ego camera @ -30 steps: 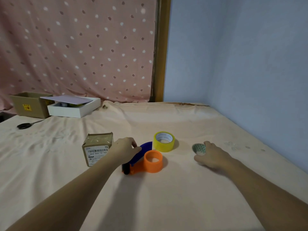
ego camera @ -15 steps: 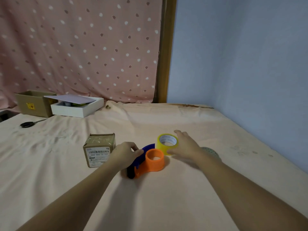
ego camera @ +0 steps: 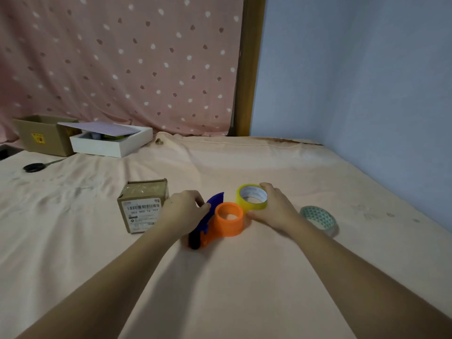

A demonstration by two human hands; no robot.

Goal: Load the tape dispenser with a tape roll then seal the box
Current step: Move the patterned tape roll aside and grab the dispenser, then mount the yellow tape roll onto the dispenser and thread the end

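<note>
Right hand (ego camera: 274, 211) grips yellow tape roll (ego camera: 252, 198), hole upward.

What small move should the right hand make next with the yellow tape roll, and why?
Probably lift the yellow tape roll and bring it over the orange hub of the tape dispenser. The right hand already curls around the roll, which lies flat on the peach cloth just behind the empty hub, while the left hand grips the dispenser's blue part.
</note>
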